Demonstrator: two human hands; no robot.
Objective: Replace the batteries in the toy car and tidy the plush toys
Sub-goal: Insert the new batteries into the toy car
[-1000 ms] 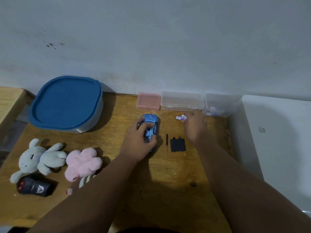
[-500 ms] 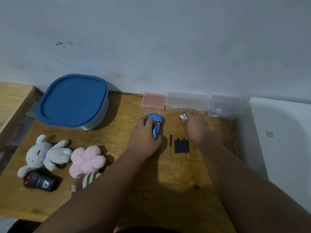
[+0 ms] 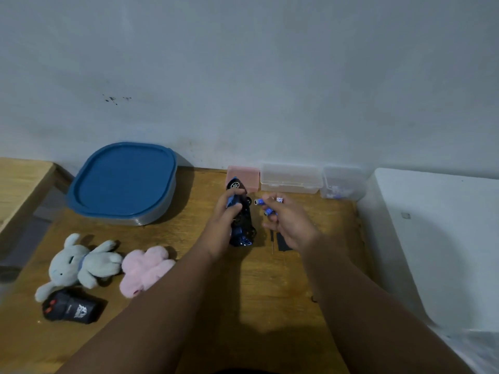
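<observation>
Now, both grips full
Near the surface's [image 3: 243, 292] far edge, left grip [image 3: 221, 225] clamped round the car [image 3: 244, 222] (underside showing), right grip [image 3: 289, 222] pinching batteries [image 3: 260, 201].

Remote control [image 3: 71, 309]: a white emblem is showing on the black casing, too blurred to read.
Batteries [image 3: 259, 202]: blue wrappers are carrying print, too small to make out.
Readable text: nothing is reading clearly.

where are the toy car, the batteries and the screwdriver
toy car [image 3: 246, 221]: head view, on its black underside, midway along
batteries [image 3: 259, 202]: head view, on the blue casing of the battery nearest the car
screwdriver [image 3: 271, 235]: head view, on its dark handle
</observation>
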